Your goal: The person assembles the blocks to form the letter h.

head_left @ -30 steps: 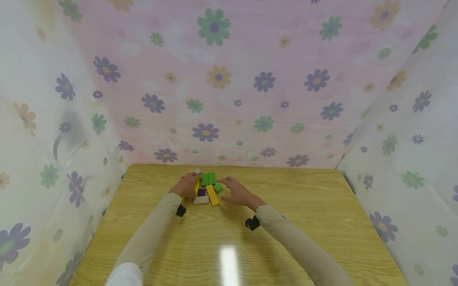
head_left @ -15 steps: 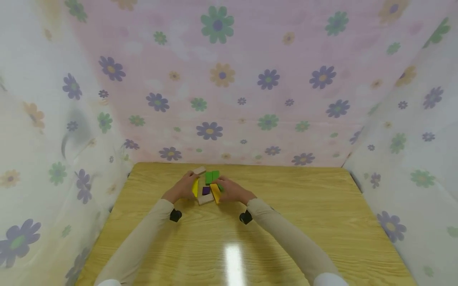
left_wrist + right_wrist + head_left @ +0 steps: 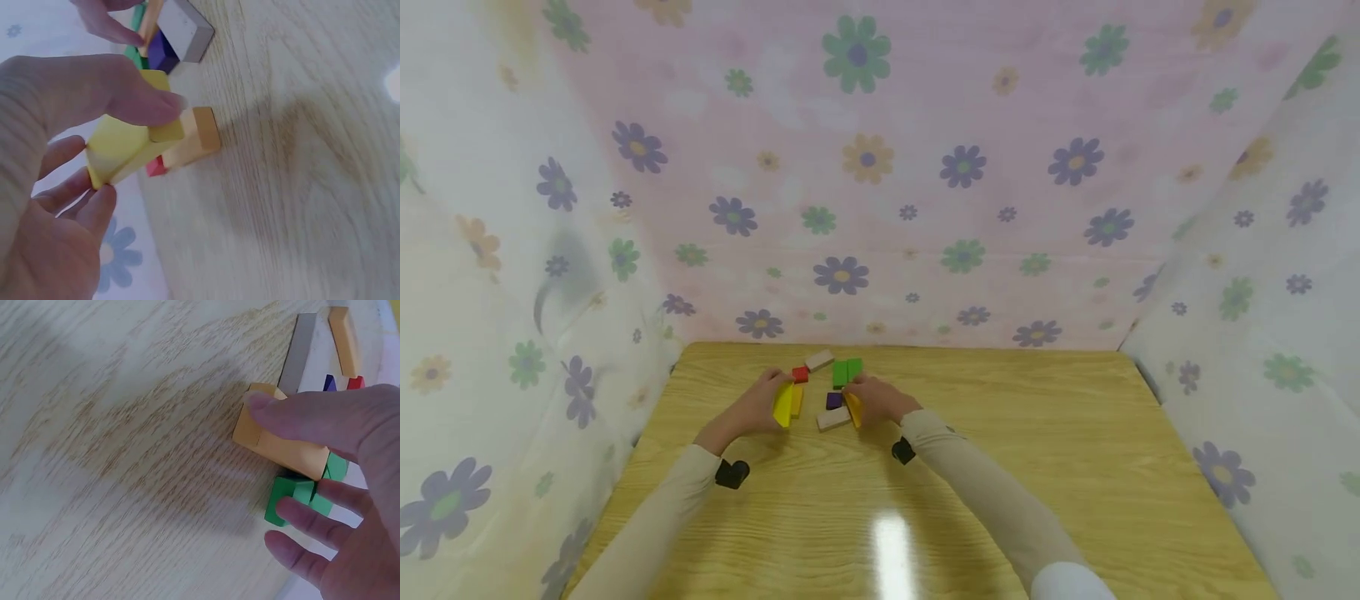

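Observation:
My left hand [image 3: 752, 410] grips a yellow block [image 3: 115, 147] between thumb and fingers, at the left of a group of toy blocks. Behind it lies an orange block [image 3: 203, 131], with a small red block [image 3: 801, 375] farther back. On the group's right side, my right hand [image 3: 882, 400] pinches another orange block [image 3: 290, 450] by its ends, thumb at the near end. Close by its other fingers is a green block [image 3: 281, 494]. A small purple block [image 3: 834, 401] and a pale wooden block [image 3: 832, 418] lie between the hands.
Two green blocks [image 3: 840, 375] stand side by side at the back of the group, near another pale wooden block [image 3: 820, 361]. All lie on a wood-grain table [image 3: 1037, 467]. Flower-patterned cloth [image 3: 917, 250] walls off the back and both sides.
My left hand has moved left with the yellow block, uncovering the red block and an orange one. My right hand has come in from the right and taken hold of the other orange block.

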`<state>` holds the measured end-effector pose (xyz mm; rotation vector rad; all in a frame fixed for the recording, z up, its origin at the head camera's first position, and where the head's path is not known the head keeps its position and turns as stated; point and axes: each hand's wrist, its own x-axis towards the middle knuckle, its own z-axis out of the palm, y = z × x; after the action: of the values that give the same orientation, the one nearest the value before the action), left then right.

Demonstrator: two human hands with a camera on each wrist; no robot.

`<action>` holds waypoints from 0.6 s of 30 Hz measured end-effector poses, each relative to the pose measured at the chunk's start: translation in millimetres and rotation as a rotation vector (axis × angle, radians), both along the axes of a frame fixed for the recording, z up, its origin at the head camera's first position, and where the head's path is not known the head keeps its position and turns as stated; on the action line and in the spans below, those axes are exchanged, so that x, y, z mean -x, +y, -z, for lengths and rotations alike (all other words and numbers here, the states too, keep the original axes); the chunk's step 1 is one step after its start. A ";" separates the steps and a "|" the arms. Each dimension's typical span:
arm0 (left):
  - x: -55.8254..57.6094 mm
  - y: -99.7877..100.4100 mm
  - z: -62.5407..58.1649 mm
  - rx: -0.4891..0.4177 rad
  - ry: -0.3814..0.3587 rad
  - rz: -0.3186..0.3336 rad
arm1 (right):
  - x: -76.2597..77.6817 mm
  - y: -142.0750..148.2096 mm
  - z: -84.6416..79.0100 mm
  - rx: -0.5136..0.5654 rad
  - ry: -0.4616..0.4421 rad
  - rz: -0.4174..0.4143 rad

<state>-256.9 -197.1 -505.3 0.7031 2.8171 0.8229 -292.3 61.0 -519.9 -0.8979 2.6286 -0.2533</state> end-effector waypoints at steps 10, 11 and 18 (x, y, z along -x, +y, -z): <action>-33.8 -26.6 -15.0 -0.005 -0.048 -0.001 | 4.5 -8.3 0.2 -0.115 0.078 -0.040; -36.5 -28.4 -16.2 -0.006 -0.052 -0.003 | 4.6 -9.1 0.4 -0.119 0.085 -0.046; -50.5 -40.0 -16.4 0.004 -0.075 0.012 | 0.4 -13.2 1.4 -0.108 0.062 -0.010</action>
<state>-206.4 -237.1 -488.9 0.6728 2.7444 0.8240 -292.8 47.8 -521.3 -0.8965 2.6651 -0.0810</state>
